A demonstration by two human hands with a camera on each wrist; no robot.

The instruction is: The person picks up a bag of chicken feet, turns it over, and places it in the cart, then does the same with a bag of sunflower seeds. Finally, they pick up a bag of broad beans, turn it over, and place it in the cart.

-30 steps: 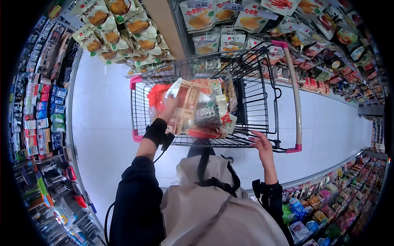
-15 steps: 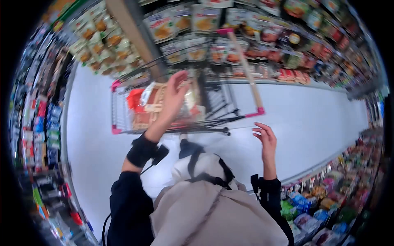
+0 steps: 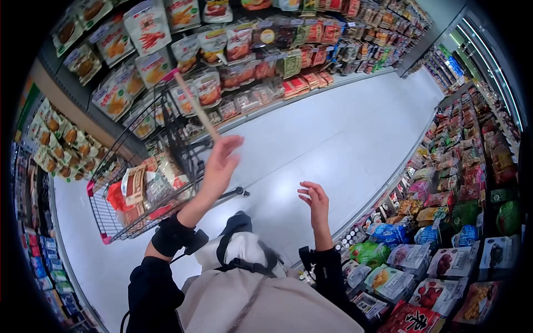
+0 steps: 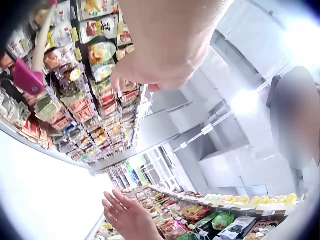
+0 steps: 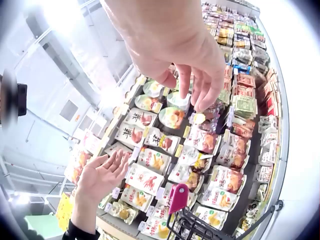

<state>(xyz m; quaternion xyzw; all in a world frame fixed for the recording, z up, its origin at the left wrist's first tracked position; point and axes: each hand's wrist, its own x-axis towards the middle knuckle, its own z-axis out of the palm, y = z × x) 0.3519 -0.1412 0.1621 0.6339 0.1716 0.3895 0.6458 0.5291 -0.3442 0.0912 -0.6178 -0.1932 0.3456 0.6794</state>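
Observation:
My left hand (image 3: 219, 161) is raised in front of me, its fingers loosely extended and holding nothing. In the head view it overlaps the near end of the cart's handle (image 3: 194, 105). The shopping cart (image 3: 105, 240), black wire with pink corners, stands to the left. Several food packages (image 3: 134, 186) and something bright red lie in its basket. Further right, my right hand (image 3: 315, 204) hangs above the floor with relaxed, slightly bent fingers and nothing in it. In the right wrist view its fingers (image 5: 205, 90) point down, while the left hand (image 5: 102, 175) shows its palm.
Shelves of hanging snack pouches (image 3: 147, 28) line the far side, close behind the cart. Along the right runs a low display of bagged goods (image 3: 427, 266). Between them a pale tiled floor (image 3: 311, 127) stretches away to the upper right.
My left hand has lifted off the packages in the cart and moved out towards the handle. The view has turned right, so the cart now appears further left. The right hand stays raised and bare.

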